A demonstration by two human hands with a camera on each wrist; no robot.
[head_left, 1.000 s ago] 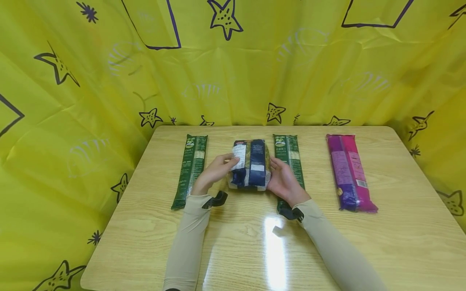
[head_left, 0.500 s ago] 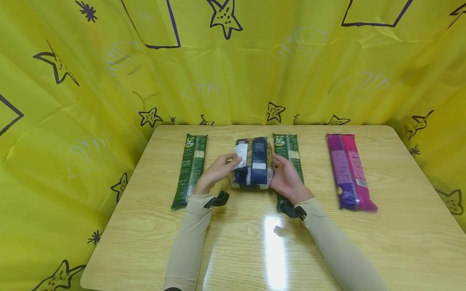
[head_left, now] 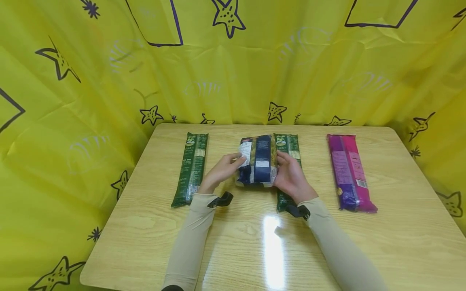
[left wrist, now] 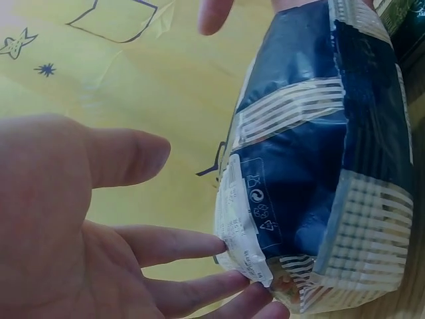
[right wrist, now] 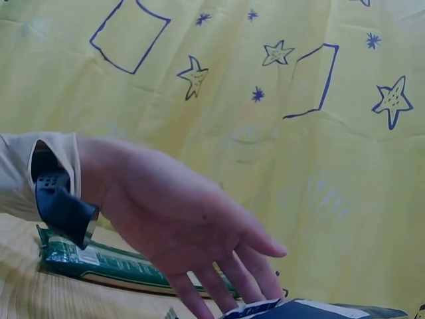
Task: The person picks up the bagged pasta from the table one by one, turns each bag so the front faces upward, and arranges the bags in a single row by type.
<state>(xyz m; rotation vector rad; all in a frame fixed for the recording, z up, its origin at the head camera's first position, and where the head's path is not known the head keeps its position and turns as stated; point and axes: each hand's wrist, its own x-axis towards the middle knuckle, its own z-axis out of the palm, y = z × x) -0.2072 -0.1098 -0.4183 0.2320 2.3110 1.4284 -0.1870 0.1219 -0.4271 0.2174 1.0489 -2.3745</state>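
Note:
A dark blue pasta bag (head_left: 262, 161), with white label patches and yellowish pieces showing through its clear strip, stands between the two hands. On its left side the fingers of my left hand (head_left: 223, 171) touch the white label; in the left wrist view the thumb is spread away from the bag. My right hand (head_left: 291, 176) supports the opposite side with mostly straight fingers, palm turned inward. In the right wrist view only the top of the bag (right wrist: 312, 310) shows at the lower edge, and its thumb is raised clear of it.
One long green pasta packet (head_left: 191, 169) lies on the left of the wooden table (head_left: 145, 242). Another green packet (head_left: 287, 141) lies partly hidden behind the right hand. Farther right is a pink and purple packet (head_left: 350, 173). A yellow patterned curtain (head_left: 233, 72) hangs behind the table.
Both hands and the blue bag have shifted a little to the right and slightly toward the back of the table. The bag now overlaps the edge of the middle green packet in the head view.

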